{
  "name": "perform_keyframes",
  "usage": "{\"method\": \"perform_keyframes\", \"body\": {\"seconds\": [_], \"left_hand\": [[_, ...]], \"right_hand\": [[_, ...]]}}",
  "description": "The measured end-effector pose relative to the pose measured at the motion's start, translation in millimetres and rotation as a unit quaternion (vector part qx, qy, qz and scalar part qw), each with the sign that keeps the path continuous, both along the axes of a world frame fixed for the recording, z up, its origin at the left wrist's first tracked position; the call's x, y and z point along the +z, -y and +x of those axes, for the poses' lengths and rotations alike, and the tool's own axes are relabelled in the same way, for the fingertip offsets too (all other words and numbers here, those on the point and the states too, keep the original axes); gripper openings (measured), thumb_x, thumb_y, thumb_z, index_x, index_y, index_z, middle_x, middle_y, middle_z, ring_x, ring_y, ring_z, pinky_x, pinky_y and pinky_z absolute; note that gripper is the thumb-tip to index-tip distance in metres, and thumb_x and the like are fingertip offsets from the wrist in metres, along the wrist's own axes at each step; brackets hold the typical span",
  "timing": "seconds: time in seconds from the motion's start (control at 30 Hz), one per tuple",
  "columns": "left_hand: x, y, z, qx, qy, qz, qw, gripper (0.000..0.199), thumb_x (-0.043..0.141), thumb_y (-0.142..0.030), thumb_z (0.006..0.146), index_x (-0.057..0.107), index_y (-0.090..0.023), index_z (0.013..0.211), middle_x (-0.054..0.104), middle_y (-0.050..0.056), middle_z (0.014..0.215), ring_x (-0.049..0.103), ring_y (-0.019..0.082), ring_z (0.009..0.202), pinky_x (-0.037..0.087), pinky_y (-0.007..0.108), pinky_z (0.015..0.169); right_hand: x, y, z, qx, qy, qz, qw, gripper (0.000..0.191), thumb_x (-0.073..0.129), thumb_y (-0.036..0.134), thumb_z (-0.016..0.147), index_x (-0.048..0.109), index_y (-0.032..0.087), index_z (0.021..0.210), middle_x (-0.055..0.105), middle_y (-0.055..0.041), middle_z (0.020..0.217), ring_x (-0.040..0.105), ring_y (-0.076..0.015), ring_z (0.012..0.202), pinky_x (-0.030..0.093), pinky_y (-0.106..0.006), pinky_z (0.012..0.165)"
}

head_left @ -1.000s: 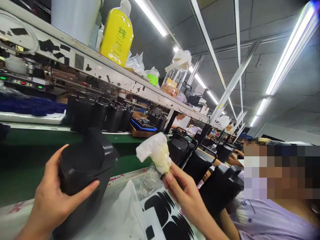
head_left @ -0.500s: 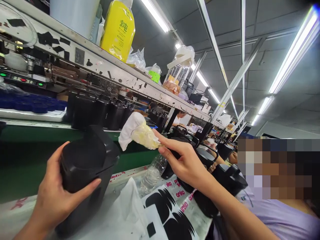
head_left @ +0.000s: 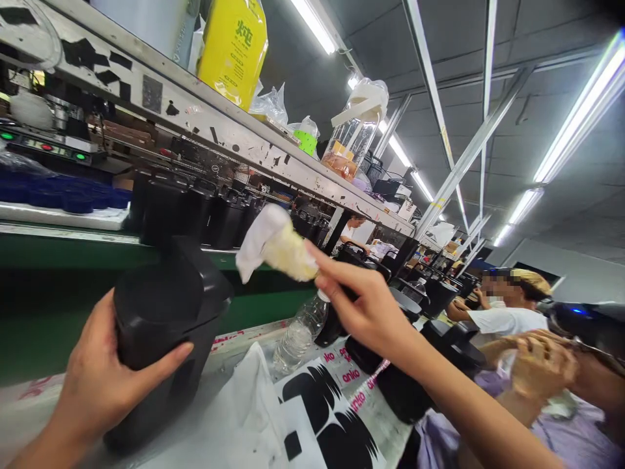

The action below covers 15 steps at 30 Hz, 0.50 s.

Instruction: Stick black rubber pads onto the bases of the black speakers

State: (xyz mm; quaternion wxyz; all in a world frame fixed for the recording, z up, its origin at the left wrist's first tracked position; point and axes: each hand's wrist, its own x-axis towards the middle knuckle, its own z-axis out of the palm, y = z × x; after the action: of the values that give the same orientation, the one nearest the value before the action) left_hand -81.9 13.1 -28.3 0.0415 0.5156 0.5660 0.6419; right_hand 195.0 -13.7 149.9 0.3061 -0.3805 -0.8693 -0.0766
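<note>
Inside the left hand [head_left: 105, 378] sat a chunky black flask [head_left: 168, 326] with a squared-off black lid, tipped over a bit, and the thumb [head_left: 166, 358] lay across its front in a solid full grip. Just up and to the right of it, not touching, the right hand [head_left: 371, 312] was in a narrow pinch on a white cloth [head_left: 258, 238], with its bunched yellowish end [head_left: 290, 254] right at the fingertips [head_left: 312, 254].

Under the right hand, a clear plastic water bottle [head_left: 299, 335] lay on the bench [head_left: 234, 342], next to a loose white plastic sheet [head_left: 247, 410] and a white printed bag [head_left: 327, 410] with big black marks. More black flasks [head_left: 400, 384] sat just below the right forearm.

Past the left hand was a green belt [head_left: 122, 293], then a row of black flasks [head_left: 195, 218] and some dark blue lids [head_left: 63, 202]. A shelf [head_left: 195, 124] above carried a yellow bottle [head_left: 234, 49] and a clear jug [head_left: 354, 130].

Off to the right of the right hand, a co-worker's hands [head_left: 541, 368] were working by a lilac sleeve [head_left: 571, 443], and a person in a white shirt [head_left: 508, 320] sat further along.
</note>
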Motion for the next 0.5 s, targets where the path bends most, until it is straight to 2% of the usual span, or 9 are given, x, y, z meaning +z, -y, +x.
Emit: {"method": "perform_keyframes", "body": {"seconds": [0.07, 0.13, 0.23, 0.3, 0.4, 0.5], "left_hand": [[0.2, 0, 0, -0.015, 0.020, -0.011, 1.000, 0.098, 0.073, -0.070, 0.051, 0.048, -0.021, 0.132, 0.059, 0.014, 0.125, 0.057, 0.045, 0.113, 0.047, 0.063, 0.099], [1.4, 1, -1, -0.015, 0.022, -0.015, 1.000, 0.097, 0.072, -0.070, 0.051, 0.048, -0.021, 0.131, 0.059, 0.013, 0.122, 0.057, 0.045, 0.113, 0.047, 0.062, 0.099], [2.0, 1, -2, 0.000, 0.015, -0.023, 1.000, 0.100, 0.067, -0.080, 0.048, 0.052, -0.020, 0.126, 0.060, 0.014, 0.116, 0.057, 0.046, 0.109, 0.048, 0.062, 0.095], [0.2, 1, -3, 0.001, 0.003, -0.016, 1.000, 0.098, 0.066, -0.083, 0.048, 0.053, -0.022, 0.124, 0.060, 0.012, 0.113, 0.058, 0.045, 0.106, 0.049, 0.062, 0.091], [-3.7, -1, -4, -0.002, -0.009, 0.006, 1.000, 0.088, 0.068, -0.081, 0.052, 0.053, -0.026, 0.120, 0.059, 0.009, 0.108, 0.059, 0.043, 0.101, 0.050, 0.060, 0.088], [-4.5, -1, -4, -0.015, -0.002, 0.009, 1.000, 0.082, 0.070, -0.076, 0.055, 0.052, -0.027, 0.118, 0.059, 0.008, 0.108, 0.059, 0.041, 0.101, 0.050, 0.058, 0.088]], "right_hand": [[4.3, -2, 0, 0.000, -0.088, 0.029, 0.996, 0.045, 0.047, 0.028, 0.099, 0.051, 0.023, 0.143, 0.073, -0.0037, 0.109, 0.065, -0.0177, 0.091, 0.050, -0.026, 0.079], [-2.6, -5, -3, 0.022, -0.094, 0.031, 0.995, 0.045, 0.046, 0.027, 0.099, 0.051, 0.021, 0.143, 0.072, -0.0047, 0.113, 0.065, -0.0185, 0.097, 0.051, -0.026, 0.083], [-23.3, -10, -10, 0.049, 0.033, -0.021, 0.998, 0.049, 0.042, 0.022, 0.098, 0.046, 0.017, 0.147, 0.071, -0.0040, 0.084, 0.061, -0.0144, 0.070, 0.049, -0.024, 0.069], [-30.0, -12, -13, 0.026, 0.103, -0.034, 0.994, 0.050, 0.042, 0.021, 0.098, 0.045, 0.020, 0.148, 0.066, -0.0017, 0.075, 0.054, -0.0126, 0.061, 0.045, -0.022, 0.062], [-18.3, -10, -12, 0.005, 0.065, -0.012, 0.998, 0.048, 0.043, 0.022, 0.099, 0.047, 0.025, 0.146, 0.069, -0.0016, 0.083, 0.057, -0.0130, 0.066, 0.047, -0.023, 0.067], [1.9, -8, -9, 0.010, -0.084, 0.045, 0.995, 0.045, 0.047, 0.027, 0.099, 0.051, 0.024, 0.143, 0.074, -0.0020, 0.105, 0.067, -0.0178, 0.087, 0.052, -0.027, 0.085]]}}
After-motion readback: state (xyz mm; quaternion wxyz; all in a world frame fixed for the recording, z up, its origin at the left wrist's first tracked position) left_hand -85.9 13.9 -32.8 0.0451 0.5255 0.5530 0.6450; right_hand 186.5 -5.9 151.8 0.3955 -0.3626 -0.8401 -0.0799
